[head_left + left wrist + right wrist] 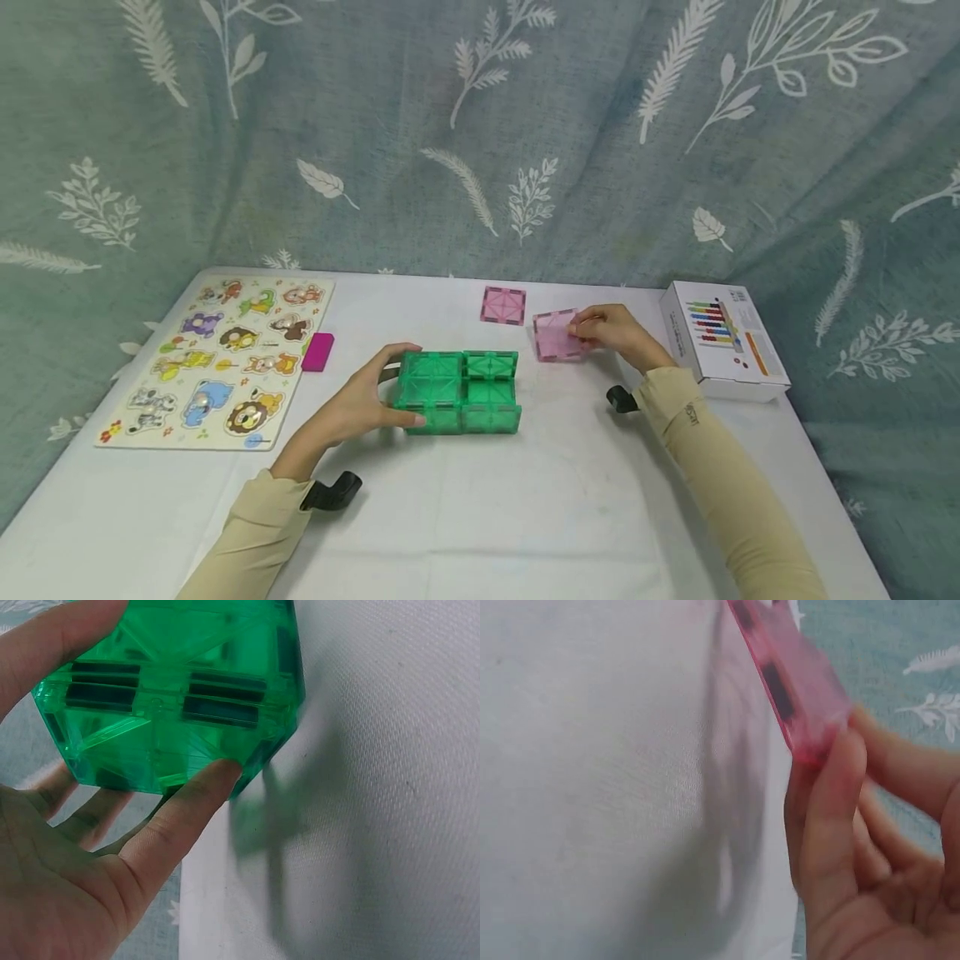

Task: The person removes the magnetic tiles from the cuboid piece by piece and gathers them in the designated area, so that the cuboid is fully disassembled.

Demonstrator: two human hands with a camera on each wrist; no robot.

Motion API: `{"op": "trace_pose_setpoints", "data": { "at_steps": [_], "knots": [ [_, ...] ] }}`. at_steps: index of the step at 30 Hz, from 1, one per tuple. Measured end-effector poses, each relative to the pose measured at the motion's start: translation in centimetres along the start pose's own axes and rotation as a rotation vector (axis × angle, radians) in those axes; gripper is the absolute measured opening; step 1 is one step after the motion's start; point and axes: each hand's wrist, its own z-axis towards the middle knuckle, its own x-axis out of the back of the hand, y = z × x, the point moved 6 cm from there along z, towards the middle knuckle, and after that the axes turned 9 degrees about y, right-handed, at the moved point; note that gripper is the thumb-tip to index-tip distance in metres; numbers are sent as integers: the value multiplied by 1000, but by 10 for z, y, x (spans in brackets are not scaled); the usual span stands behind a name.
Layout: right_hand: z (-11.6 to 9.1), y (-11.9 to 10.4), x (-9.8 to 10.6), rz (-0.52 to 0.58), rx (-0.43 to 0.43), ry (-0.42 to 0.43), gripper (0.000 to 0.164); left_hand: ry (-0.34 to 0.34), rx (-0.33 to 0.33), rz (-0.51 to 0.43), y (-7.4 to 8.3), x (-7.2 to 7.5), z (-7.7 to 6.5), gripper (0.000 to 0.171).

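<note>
A box-like structure of green see-through magnetic tiles (431, 379) stands at mid-table, its right part open at the top with a tile upright behind. Around its left end my left hand (352, 404) holds on, fingers and thumb on opposite sides; the left wrist view shows the dark magnets along the green tile edges (225, 709). To the right, my right hand (617, 333) pinches a pink magnetic tile (553, 335) at its right edge, and in the right wrist view the tile (810, 697) is tilted off the cloth. Another pink tile (503, 306) lies flat behind.
A wooden animal puzzle board (217, 358) lies at the left, with a magenta block (318, 352) beside its right edge. At the back right sits a white printed box (723, 342). A leaf-patterned curtain (420, 142) hangs behind the white-covered table (525, 517).
</note>
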Motion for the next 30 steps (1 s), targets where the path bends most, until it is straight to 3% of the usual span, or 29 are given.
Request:
{"op": "trace_pose_setpoints", "data": {
  "at_steps": [6, 12, 19, 26, 30],
  "knots": [
    [12, 10, 12, 42, -62, 192, 44, -1, 5, 2, 1, -1, 1, 99],
    [23, 16, 17, 5, -73, 309, 44, -1, 3, 7, 1, -1, 3, 98],
    [28, 16, 13, -35, -70, 350, 39, -9, -13, -5, 2, -3, 4, 98],
    [38, 10, 5, -41, -51, 338, 38, 9, 34, 1, -2, 0, -1, 98],
    [42, 7, 5, -99, -64, 383, 35, 3, 26, -2, -1, -1, -1, 98]
  ]
}}
